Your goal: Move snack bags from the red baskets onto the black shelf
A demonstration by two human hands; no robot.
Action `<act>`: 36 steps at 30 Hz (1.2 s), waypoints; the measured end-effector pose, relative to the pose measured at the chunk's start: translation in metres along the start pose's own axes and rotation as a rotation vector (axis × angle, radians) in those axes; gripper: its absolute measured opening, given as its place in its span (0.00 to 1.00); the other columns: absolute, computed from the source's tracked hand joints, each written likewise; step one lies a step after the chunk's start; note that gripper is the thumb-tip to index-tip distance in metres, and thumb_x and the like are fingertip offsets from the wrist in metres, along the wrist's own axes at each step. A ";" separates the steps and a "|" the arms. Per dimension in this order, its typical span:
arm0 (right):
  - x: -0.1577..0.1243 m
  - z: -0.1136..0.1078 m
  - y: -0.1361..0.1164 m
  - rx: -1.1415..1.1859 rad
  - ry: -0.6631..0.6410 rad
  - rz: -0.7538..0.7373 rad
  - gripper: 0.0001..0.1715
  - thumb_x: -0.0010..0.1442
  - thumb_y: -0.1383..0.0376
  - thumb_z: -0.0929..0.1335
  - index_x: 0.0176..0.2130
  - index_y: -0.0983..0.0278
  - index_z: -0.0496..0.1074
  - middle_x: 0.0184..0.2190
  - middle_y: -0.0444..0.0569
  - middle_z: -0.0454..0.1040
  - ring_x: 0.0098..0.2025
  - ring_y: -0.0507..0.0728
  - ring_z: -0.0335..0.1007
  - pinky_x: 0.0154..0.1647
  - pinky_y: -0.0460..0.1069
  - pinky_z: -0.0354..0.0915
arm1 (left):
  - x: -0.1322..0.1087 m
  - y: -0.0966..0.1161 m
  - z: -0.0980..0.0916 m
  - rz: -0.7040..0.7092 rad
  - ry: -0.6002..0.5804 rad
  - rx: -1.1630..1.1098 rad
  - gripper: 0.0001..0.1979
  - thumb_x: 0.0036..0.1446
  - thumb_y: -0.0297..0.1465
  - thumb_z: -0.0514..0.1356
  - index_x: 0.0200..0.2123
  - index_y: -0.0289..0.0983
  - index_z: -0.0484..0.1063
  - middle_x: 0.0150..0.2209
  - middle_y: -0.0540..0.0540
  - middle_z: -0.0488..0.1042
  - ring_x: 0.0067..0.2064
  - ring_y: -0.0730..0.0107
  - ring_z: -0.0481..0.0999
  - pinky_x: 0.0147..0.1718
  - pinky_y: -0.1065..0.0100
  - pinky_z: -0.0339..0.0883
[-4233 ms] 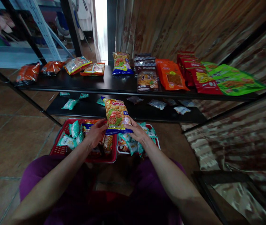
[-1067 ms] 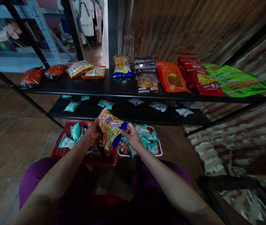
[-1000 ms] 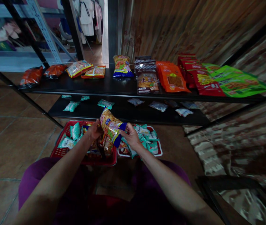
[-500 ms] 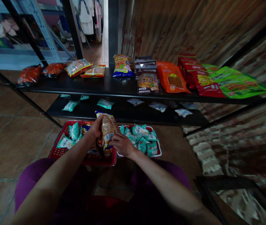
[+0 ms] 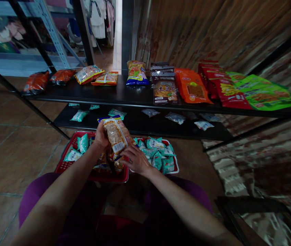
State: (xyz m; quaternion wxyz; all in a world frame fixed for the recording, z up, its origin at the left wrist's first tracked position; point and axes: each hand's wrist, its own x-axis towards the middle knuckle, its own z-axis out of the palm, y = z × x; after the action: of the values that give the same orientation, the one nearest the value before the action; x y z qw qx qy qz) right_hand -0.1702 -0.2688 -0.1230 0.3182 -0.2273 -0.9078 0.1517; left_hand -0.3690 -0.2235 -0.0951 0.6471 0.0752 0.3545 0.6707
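My left hand (image 5: 101, 135) grips a snack bag (image 5: 116, 135) by its left side, with the back panel and barcode turned toward me. My right hand (image 5: 135, 159) holds the bag's lower end from below, fingers curled. The bag hangs above a red basket (image 5: 65, 165) that holds small teal packets and other snack bags. Just to the right, a white-rimmed basket (image 5: 174, 165) is full of teal packets.
A black two-tier shelf (image 5: 114, 97) stands ahead. Its top tier carries orange, red, green and brown snack bags, plus one yellow-and-blue bag (image 5: 136, 72). Small teal and clear packets lie on the lower tier. Tiled floor at left, curtain at right.
The bag has been turned over from its printed front to its back. My right hand slid from its right end to below it. The view shifted slightly.
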 end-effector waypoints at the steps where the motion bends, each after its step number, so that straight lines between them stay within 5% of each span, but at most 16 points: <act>1: 0.000 -0.001 0.002 0.026 0.070 0.105 0.10 0.60 0.58 0.67 0.39 0.62 0.71 0.34 0.49 0.72 0.39 0.56 0.66 0.43 0.51 0.63 | 0.000 0.004 -0.001 0.028 0.013 -0.013 0.26 0.59 0.46 0.50 0.47 0.31 0.72 0.37 0.41 0.79 0.43 0.56 0.77 0.48 0.56 0.67; 8: 0.000 0.007 0.027 0.500 0.519 0.981 0.18 0.50 0.52 0.71 0.36 0.60 0.66 0.28 0.42 0.68 0.32 0.53 0.66 0.37 0.50 0.65 | -0.006 0.018 0.002 0.101 0.061 -0.076 0.27 0.62 0.46 0.46 0.47 0.33 0.72 0.37 0.41 0.79 0.47 0.54 0.76 0.49 0.54 0.66; 12: 0.001 0.010 0.026 1.089 0.468 1.274 0.20 0.45 0.53 0.75 0.33 0.60 0.68 0.31 0.43 0.73 0.35 0.52 0.71 0.37 0.48 0.69 | -0.007 0.016 0.009 0.086 0.027 -0.094 0.29 0.61 0.49 0.46 0.49 0.33 0.71 0.39 0.40 0.78 0.48 0.52 0.75 0.50 0.52 0.66; 18: 0.007 0.004 0.018 1.560 0.295 1.240 0.20 0.42 0.60 0.78 0.29 0.64 0.68 0.28 0.47 0.79 0.30 0.54 0.77 0.35 0.49 0.74 | -0.004 0.008 0.014 0.081 0.012 -0.101 0.30 0.60 0.51 0.47 0.50 0.34 0.71 0.41 0.40 0.78 0.50 0.52 0.74 0.52 0.53 0.64; 26: 0.007 0.007 0.020 1.583 0.345 1.357 0.14 0.47 0.77 0.73 0.24 0.64 0.66 0.23 0.45 0.78 0.26 0.52 0.77 0.33 0.47 0.75 | -0.002 0.006 0.012 0.045 0.020 -0.059 0.31 0.59 0.52 0.48 0.51 0.33 0.70 0.42 0.39 0.78 0.51 0.52 0.74 0.53 0.53 0.64; 36: 0.000 0.013 0.028 1.576 0.337 1.340 0.12 0.43 0.77 0.74 0.23 0.65 0.69 0.24 0.45 0.78 0.28 0.52 0.76 0.35 0.47 0.75 | 0.005 0.014 0.009 0.004 0.040 -0.006 0.29 0.59 0.48 0.51 0.53 0.32 0.69 0.43 0.39 0.78 0.49 0.52 0.74 0.52 0.54 0.64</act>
State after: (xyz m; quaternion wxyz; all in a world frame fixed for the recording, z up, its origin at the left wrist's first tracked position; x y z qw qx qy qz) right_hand -0.1696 -0.2471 -0.1444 0.3493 -0.4300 -0.1842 0.8119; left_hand -0.3761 -0.2140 -0.0827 0.6389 0.0605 0.3651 0.6744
